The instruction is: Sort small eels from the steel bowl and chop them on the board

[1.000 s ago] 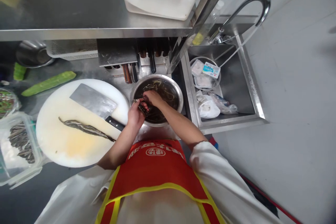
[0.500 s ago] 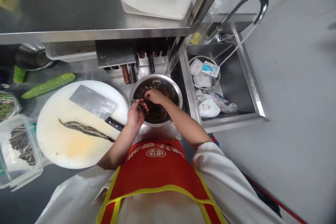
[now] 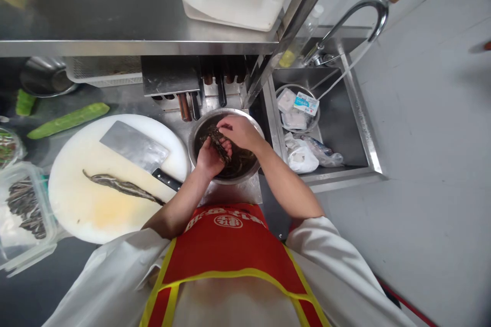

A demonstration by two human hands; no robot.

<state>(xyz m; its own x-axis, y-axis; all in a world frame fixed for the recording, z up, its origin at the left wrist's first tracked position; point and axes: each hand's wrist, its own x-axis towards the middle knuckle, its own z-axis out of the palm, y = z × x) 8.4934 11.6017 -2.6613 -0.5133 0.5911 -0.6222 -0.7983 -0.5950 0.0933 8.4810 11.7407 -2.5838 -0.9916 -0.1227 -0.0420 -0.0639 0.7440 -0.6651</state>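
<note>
- Left hand (image 3: 209,156) over the steel bowl (image 3: 199,127), palm up, fingers curled round a dark slippery fish, eel or loach, can't tell which (image 3: 218,142).
- Right hand (image 3: 240,130) just at 1 o'clock of the left, fingers clamped on the upper end of the same fish; both hands grasping it, above the bowl's near-left half.
- Bowl sits at 3 o'clock of the round white cutting board (image 3: 95,204), touching or almost touching its edge; more dark fish lie in the bowl under the hands.
- One slit fish (image 3: 123,187) lies flat on the board; cleaver (image 3: 134,148) rests above it, handle pointing to 4 o'clock toward the bowl.
- Tub (image 3: 23,209) at 9 o'clock of the board holds cut pieces.
- Sink (image 3: 360,127) at 3 o'clock of the bowl, with bags and packets in it.
- Judgement on doing it well: pinch near the head end, keep the other hand wrapped round the body, work low over the bowl so a slip drops back in, mind the cleaver handle close to the left forearm.
</note>
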